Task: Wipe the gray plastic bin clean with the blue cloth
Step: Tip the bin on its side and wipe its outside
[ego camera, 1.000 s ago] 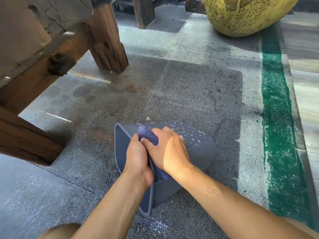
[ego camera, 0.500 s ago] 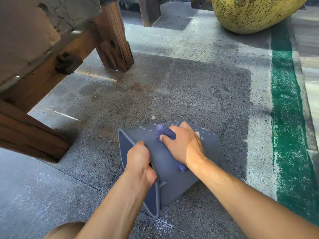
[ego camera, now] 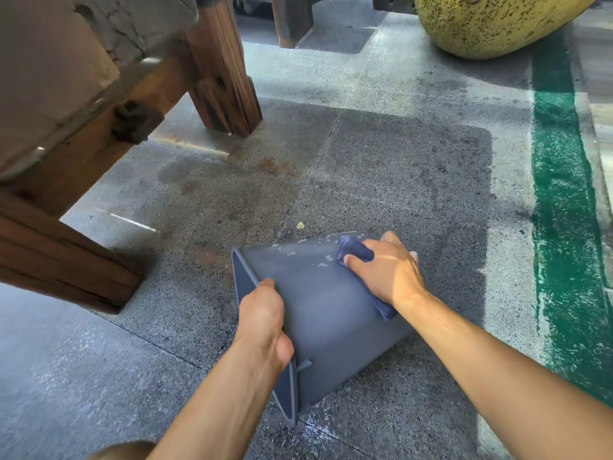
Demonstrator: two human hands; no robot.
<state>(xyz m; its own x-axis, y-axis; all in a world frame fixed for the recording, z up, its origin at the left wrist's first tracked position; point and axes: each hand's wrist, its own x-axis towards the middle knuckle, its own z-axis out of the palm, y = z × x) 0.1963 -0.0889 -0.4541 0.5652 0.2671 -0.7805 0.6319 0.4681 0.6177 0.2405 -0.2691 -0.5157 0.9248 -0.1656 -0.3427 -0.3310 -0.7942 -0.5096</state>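
While the gray plastic bin (ego camera: 318, 313) lies on its side on the speckled concrete floor (ego camera: 381, 167), both hands are on it. Open mouth faces left and toward the camera, base points away to the right. Bin sits in the near-middle of the visible floor, inside a darker damp-looking patch (ego camera: 414, 154).

Left hand (ego camera: 263, 322): closed over the near rim, thumb on the outer wall, fingers curled out of sight over the edge. Firm grip, bracing the bin.

Right hand (ego camera: 384, 267): fingers bent, pressing the blue cloth (ego camera: 353, 250) onto the upward-facing outer wall close to the base end. Cloth is bunched under the palm; one end shows past the fingertips, another tail sticks out below the wrist.

Pale flecks (ego camera: 323, 258) sit on the wall just left of the cloth and along the far upper edge. Wall between the two hands looks plain gray. Can't tell whether the flecks are wet or dry.

Surroundings: wooden post (ego camera: 225, 78) and heavy wooden beams (ego camera: 59, 257) to the left, well apart from the bin. Green painted stripe (ego camera: 564, 194) runs along the right side of the floor. Yellow speckled rounded object (ego camera: 491, 21) at the far right, well apart. Small tan crumb (ego camera: 300, 225) on the floor just beyond the bin's far edge.
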